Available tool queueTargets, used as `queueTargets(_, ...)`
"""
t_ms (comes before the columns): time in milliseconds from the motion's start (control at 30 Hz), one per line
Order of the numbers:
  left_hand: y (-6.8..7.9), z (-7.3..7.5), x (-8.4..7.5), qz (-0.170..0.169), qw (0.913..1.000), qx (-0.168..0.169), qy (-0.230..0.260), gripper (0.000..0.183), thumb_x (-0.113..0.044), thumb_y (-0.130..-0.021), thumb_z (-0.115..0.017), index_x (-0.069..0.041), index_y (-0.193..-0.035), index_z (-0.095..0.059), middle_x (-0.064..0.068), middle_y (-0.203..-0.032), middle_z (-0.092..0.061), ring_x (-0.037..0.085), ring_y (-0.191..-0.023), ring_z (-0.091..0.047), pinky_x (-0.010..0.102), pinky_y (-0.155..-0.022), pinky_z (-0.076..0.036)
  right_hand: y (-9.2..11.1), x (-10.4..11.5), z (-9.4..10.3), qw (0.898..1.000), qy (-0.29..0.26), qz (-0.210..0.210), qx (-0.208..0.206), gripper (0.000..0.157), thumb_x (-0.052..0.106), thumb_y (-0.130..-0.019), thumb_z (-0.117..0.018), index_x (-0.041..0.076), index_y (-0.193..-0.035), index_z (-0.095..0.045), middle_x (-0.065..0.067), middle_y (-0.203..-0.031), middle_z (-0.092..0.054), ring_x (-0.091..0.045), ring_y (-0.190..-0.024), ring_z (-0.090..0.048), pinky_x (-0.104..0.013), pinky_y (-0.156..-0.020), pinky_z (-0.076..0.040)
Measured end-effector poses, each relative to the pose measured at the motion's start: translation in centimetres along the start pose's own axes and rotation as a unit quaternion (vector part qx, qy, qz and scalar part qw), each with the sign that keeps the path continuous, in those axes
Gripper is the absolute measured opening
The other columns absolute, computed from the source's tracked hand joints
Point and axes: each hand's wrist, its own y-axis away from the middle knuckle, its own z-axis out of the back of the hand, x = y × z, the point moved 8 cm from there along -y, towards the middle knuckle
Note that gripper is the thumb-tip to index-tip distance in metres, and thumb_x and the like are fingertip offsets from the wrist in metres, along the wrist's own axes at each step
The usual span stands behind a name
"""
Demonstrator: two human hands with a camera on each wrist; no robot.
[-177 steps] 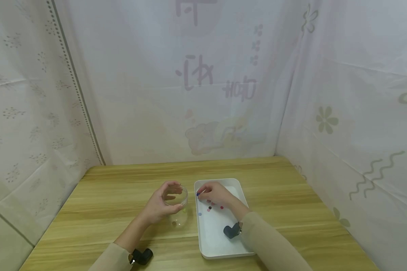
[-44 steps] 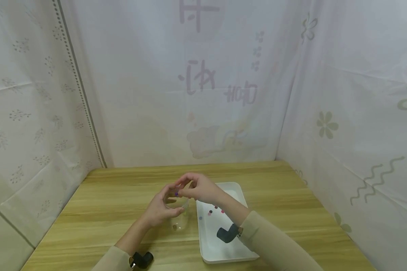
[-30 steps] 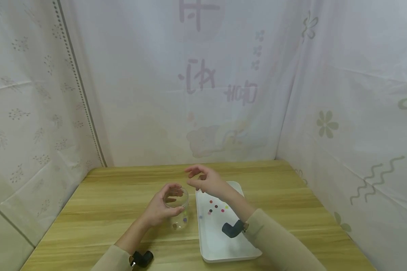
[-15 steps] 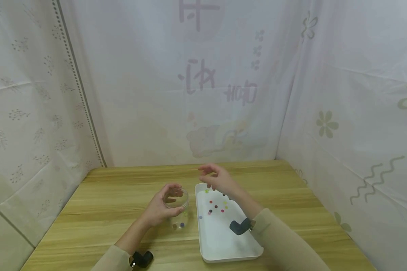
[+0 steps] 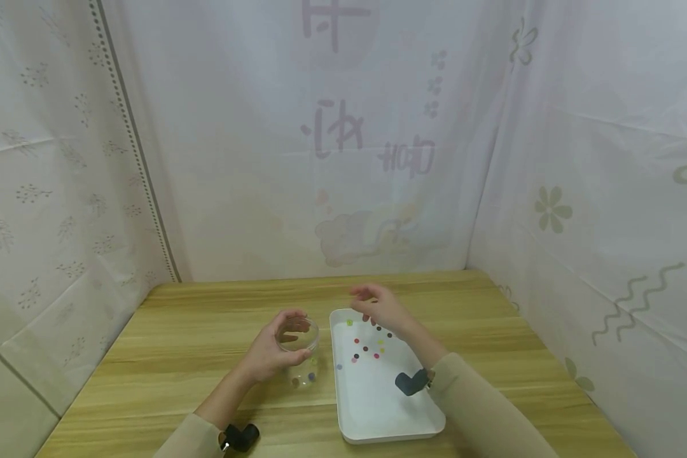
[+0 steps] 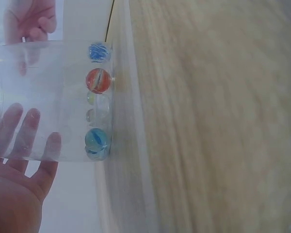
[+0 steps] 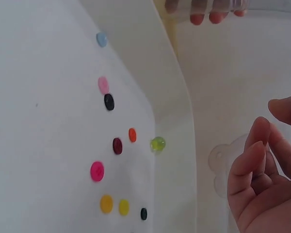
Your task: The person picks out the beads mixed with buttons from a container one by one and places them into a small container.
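My left hand [image 5: 269,350] grips a clear jar [image 5: 305,362] round its upper part, and the jar stands upright on the table. Several glass marbles lie on the jar's bottom, among them a blue-streaked marble [image 6: 99,52], an orange-red marble [image 6: 98,80] and a teal marble [image 6: 96,140]. To the right is a white tray [image 5: 378,407] with several small coloured buttons, such as a magenta button [image 7: 97,171] and a black button [image 7: 109,102]. A yellow-green marble [image 7: 157,144] sits at the tray's far end. Over that end hovers my right hand [image 5: 385,313], fingers loosely bent, holding nothing.
The wooden table [image 5: 194,337] carries the jar and tray side by side. Patterned pale curtains [image 5: 240,159] hang behind it and along both sides. A black wrist camera [image 5: 412,381] on the right arm is above the tray.
My right hand picked a blue marble from the tray's left side, carried it to the jar and let it drop in. It then drew back right, over the tray. The left hand kept its hold.
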Motion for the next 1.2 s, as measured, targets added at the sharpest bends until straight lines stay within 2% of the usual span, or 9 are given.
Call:
queueTargets(200,0.1,0.0,0.0,0.0,1.0,-0.001,-0.002,0.071,-0.017,-0.093,-0.087,-0.005,-0.152,-0.05,0.02,-0.146,-0.065,0.044,-0.137,-0.062,0.062,-0.112,-0.051,0.2,-1.1,0.1,0.999,0.024,-0.028,-0.001,0.044,0.022,-0.104,-0.074,0.006,-0.144,-0.067,-0.011,-0.12,-0.073,-0.027,-0.082,-0.069,-0.035,-0.068,-0.057)
queueTargets(433,0.1,0.0,-0.1,0.002,1.0,0.0,0.001,0.07,-0.018,-0.093,-0.087,-0.006,-0.151,-0.05,0.021,-0.146,-0.065,0.044,-0.137,-0.062,0.064,-0.113,-0.05,0.2,-2.3,-0.5,0.997,0.047,-0.055,0.007,0.042,0.021,-0.104,-0.073,0.006,-0.142,-0.068,-0.009,-0.112,-0.075,-0.021,-0.078,-0.068,-0.03,-0.067,-0.055)
queueTargets(733,0.2,0.0,-0.1,-0.004,1.0,-0.002,-0.002,0.071,-0.018,-0.092,-0.087,-0.004,-0.151,-0.05,0.019,-0.144,-0.066,0.044,-0.136,-0.062,0.065,-0.112,-0.051,0.5,-3.4,-1.2,0.993,0.069,-0.089,0.026,0.032,0.02,-0.103,-0.074,0.008,-0.132,-0.072,-0.01,-0.108,-0.077,-0.021,-0.077,-0.069,-0.028,-0.065,-0.055)
queueTargets(967,0.2,0.1,0.0,-0.002,1.0,-0.002,0.0,0.069,-0.017,-0.092,-0.087,-0.006,-0.15,-0.051,0.018,-0.144,-0.066,0.042,-0.135,-0.062,0.06,-0.112,-0.051,0.7,-3.9,-2.0,0.99,0.078,-0.104,0.048,0.036,0.018,-0.101,-0.075,0.004,-0.133,-0.07,-0.008,-0.102,-0.077,-0.02,-0.074,-0.068,-0.029,-0.063,-0.055)
queueTargets(1200,0.0,0.1,0.1,0.004,1.0,-0.002,0.005,0.07,-0.016,-0.092,-0.087,-0.007,-0.151,-0.051,0.018,-0.145,-0.066,0.042,-0.137,-0.062,0.063,-0.113,-0.049,0.6,-4.6,-2.5,0.985,0.107,-0.127,0.05,0.039,0.02,-0.099,-0.077,0.005,-0.135,-0.071,-0.005,-0.101,-0.074,-0.019,-0.074,-0.068,-0.028,-0.063,-0.053)
